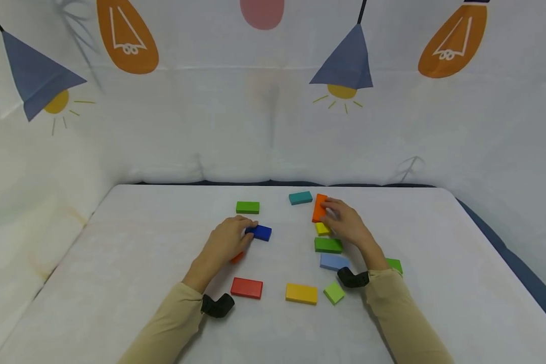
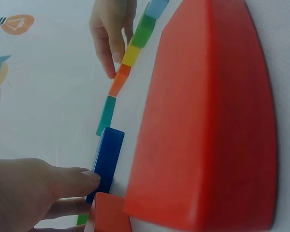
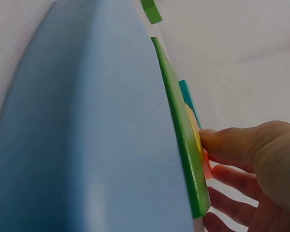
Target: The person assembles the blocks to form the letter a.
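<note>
My left hand [image 1: 225, 240] pinches the left end of a dark blue block [image 1: 261, 233], with the thumb on its near side. Partly under that hand is an orange-red block [image 1: 237, 258]. A light green block [image 1: 247, 207] lies just beyond. My right hand [image 1: 346, 222] touches the right side of an orange block [image 1: 319, 208], its fingers loosely bent. In the right wrist view the thumb is by the yellow block [image 3: 194, 133]. Toward me from it, a green block [image 1: 328, 245] and a light blue block [image 1: 333, 261] continue the line. A teal block [image 1: 300, 197] stands left of the orange one.
Nearer me lie a red block [image 1: 246, 288], a yellow-orange block [image 1: 302, 293] and a lime block [image 1: 334, 293]. Another green block [image 1: 395, 266] is partly behind the right wrist. A printed white curtain [image 1: 273, 126] hangs behind the white table [image 1: 154, 253].
</note>
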Demonstrator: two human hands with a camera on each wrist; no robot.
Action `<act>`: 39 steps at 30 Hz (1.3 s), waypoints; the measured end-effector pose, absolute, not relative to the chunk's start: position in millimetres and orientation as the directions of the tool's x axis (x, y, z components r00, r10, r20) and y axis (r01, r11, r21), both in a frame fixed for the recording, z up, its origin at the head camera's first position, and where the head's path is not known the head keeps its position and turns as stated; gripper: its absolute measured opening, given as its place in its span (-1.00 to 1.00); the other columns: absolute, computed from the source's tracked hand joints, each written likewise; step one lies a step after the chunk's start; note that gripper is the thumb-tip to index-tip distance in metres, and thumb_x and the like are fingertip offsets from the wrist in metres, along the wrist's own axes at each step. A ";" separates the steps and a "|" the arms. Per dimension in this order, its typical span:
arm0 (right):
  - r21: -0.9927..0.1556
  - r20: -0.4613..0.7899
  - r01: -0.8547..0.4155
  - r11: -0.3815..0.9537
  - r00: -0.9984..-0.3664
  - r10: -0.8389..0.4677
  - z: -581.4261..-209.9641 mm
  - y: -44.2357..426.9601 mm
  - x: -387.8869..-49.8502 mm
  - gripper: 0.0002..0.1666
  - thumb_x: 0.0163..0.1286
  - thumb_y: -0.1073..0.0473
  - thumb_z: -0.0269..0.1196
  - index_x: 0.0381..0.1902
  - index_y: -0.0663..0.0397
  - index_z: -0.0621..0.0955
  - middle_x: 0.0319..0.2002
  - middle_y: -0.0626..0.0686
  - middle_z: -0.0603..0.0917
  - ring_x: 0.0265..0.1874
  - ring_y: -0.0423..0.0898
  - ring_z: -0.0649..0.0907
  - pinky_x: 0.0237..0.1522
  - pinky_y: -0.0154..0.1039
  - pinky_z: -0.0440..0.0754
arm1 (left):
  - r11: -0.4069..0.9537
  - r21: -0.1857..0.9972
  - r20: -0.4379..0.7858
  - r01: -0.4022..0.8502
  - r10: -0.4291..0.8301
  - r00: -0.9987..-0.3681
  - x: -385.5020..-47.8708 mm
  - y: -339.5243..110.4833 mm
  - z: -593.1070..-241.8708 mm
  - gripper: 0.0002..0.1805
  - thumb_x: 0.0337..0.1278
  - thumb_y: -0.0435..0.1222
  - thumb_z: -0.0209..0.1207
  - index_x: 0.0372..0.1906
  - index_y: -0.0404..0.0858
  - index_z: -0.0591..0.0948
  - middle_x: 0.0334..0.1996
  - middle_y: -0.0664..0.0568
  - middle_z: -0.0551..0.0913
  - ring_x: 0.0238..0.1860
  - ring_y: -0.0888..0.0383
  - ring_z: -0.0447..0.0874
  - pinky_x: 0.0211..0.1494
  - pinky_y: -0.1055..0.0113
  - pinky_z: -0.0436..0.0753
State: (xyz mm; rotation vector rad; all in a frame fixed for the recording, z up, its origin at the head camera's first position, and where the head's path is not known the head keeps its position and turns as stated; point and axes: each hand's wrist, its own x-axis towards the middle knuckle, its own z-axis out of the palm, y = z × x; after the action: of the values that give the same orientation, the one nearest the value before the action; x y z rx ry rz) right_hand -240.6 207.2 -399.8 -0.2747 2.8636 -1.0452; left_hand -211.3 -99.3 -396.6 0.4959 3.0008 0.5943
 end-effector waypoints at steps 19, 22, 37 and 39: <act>-0.618 -0.108 -0.102 0.780 -0.971 -0.212 -394.9 210.0 -238.1 -0.46 0.43 0.12 0.05 0.35 0.05 0.35 0.45 0.09 0.19 0.41 0.21 0.20 0.35 0.18 0.20 | 0.867 0.386 0.047 0.317 0.325 -0.945 -211.5 -99.0 -398.5 -0.62 0.19 -0.24 0.20 0.13 -0.09 0.59 0.10 -0.01 0.60 0.17 -0.02 0.52 0.19 0.03 0.52; -0.615 -0.116 -0.102 0.782 -0.969 -0.218 -395.4 210.3 -238.3 -0.45 0.44 0.10 0.05 0.35 0.03 0.35 0.46 0.07 0.19 0.41 0.21 0.21 0.35 0.18 0.21 | 0.864 0.388 0.051 0.320 0.326 -0.944 -211.0 -99.8 -398.6 -0.62 0.19 -0.24 0.20 0.14 -0.09 0.59 0.09 -0.01 0.60 0.16 -0.02 0.53 0.18 0.04 0.53; -0.581 -0.096 -0.149 0.800 -0.964 -0.249 -397.0 210.4 -238.4 -0.45 0.44 0.11 0.07 0.36 0.05 0.34 0.45 0.10 0.20 0.39 0.23 0.23 0.33 0.19 0.23 | 0.861 0.391 0.056 0.324 0.329 -0.943 -208.0 -100.5 -397.4 -0.62 0.20 -0.25 0.19 0.14 -0.10 0.58 0.10 -0.03 0.60 0.16 -0.03 0.53 0.18 0.04 0.53; -0.577 -0.100 -0.147 0.804 -0.963 -0.248 -396.4 210.9 -238.0 -0.45 0.44 0.11 0.06 0.36 0.04 0.34 0.45 0.10 0.20 0.39 0.23 0.22 0.34 0.19 0.22 | 0.862 0.389 0.057 0.327 0.331 -0.942 -208.2 -99.9 -397.9 -0.62 0.20 -0.25 0.19 0.14 -0.10 0.58 0.09 -0.03 0.60 0.16 -0.03 0.53 0.18 0.04 0.53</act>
State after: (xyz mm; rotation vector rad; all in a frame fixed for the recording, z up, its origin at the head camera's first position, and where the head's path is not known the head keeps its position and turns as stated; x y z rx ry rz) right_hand -238.0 210.9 -396.4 -0.3115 2.8193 -0.8809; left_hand -208.2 -99.9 -397.9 0.5338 3.0200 0.6274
